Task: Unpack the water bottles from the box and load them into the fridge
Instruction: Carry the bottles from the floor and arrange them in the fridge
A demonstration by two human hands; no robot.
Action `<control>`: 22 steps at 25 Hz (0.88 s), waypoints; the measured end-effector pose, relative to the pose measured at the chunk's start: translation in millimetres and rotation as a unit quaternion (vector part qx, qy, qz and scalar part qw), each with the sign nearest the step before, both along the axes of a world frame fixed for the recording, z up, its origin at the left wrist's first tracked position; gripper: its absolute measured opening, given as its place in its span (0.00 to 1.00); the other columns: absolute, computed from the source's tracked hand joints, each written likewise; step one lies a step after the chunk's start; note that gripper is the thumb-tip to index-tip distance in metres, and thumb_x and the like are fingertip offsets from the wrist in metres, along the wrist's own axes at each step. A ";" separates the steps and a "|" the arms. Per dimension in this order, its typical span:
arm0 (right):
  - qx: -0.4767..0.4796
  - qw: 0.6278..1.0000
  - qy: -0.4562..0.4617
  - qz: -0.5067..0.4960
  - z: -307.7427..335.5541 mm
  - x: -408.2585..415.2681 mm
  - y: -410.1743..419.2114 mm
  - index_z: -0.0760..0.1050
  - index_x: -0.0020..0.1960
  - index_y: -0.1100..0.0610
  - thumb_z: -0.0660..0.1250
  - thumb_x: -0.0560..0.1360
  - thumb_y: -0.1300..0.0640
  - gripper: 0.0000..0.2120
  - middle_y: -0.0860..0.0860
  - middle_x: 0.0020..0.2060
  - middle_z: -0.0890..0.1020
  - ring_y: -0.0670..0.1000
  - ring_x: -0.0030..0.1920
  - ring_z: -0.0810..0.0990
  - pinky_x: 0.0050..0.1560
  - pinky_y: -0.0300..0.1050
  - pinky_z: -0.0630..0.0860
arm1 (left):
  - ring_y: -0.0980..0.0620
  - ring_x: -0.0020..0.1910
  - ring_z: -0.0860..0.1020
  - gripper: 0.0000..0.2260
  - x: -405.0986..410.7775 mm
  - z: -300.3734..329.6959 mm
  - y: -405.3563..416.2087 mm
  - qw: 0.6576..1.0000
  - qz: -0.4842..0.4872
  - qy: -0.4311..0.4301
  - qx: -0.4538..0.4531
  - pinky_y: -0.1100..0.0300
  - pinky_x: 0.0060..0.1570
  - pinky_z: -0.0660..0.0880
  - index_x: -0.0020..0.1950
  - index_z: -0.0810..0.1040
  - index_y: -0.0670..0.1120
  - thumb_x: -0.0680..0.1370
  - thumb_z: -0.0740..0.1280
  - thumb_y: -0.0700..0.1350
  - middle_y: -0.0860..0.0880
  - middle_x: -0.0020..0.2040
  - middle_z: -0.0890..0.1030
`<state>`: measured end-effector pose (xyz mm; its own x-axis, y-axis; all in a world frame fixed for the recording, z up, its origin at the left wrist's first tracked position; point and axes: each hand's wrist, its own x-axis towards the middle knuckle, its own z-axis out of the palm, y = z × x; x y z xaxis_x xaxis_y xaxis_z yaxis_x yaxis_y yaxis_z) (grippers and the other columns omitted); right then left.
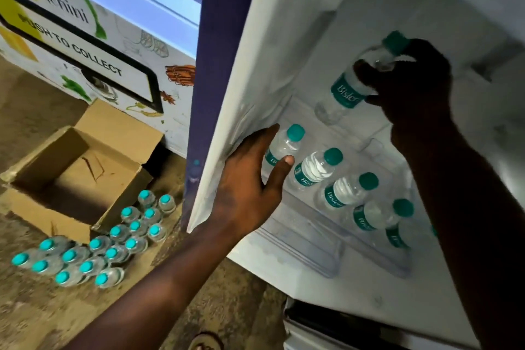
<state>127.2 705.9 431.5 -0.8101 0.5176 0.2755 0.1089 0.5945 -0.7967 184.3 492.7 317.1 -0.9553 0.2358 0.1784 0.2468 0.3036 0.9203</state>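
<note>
Gripping a water bottle [345, 91] around its shoulder, the right hand [412, 85] holds it tilted above the back end of the fridge door shelf [326, 270]. The left hand [250, 179], fingers apart, touches the first bottle [284, 148] of the row, perhaps only steadying it. To do it well, bring the bottle upright and lower it behind the row. More bottles [93, 250] wait beside the empty box [71, 176].

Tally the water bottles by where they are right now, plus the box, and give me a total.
Bottles on the floor: 17
Bottles in the door shelf: 5, the last one half hidden
Bottle in the right hand: 1
Cardboard box: 1
Total: 23 bottles and 1 box
</note>
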 end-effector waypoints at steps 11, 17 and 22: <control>0.187 0.958 -0.212 0.044 -68.2 -86.6 18.0 0.74 0.63 0.61 0.79 0.70 0.53 0.26 0.55 0.61 0.80 0.54 0.62 0.79 0.59 0.39 0.73 | 0.51 0.75 0.66 0.31 -0.1 -58.0 6.6 0.994 -0.048 -0.023 -0.099 0.50 0.72 0.69 0.81 0.57 0.52 0.81 0.59 0.61 0.51 0.77 0.66; 0.264 0.932 -0.242 0.058 -95.4 -111.8 23.5 0.72 0.65 0.60 0.77 0.72 0.48 0.28 0.55 0.61 0.80 0.56 0.63 0.78 0.62 0.41 0.71 | 0.51 0.77 0.63 0.31 2.2 -71.2 1.6 0.986 -0.068 -0.012 -0.149 0.47 0.71 0.70 0.82 0.52 0.55 0.82 0.61 0.60 0.52 0.79 0.61; 0.275 0.924 -0.262 0.050 -94.5 -117.0 28.6 0.71 0.66 0.60 0.77 0.72 0.45 0.30 0.55 0.61 0.80 0.56 0.63 0.79 0.60 0.42 0.73 | 0.51 0.77 0.62 0.31 4.1 -68.4 1.1 0.987 -0.073 -0.005 -0.142 0.55 0.74 0.64 0.81 0.54 0.54 0.82 0.61 0.59 0.52 0.79 0.62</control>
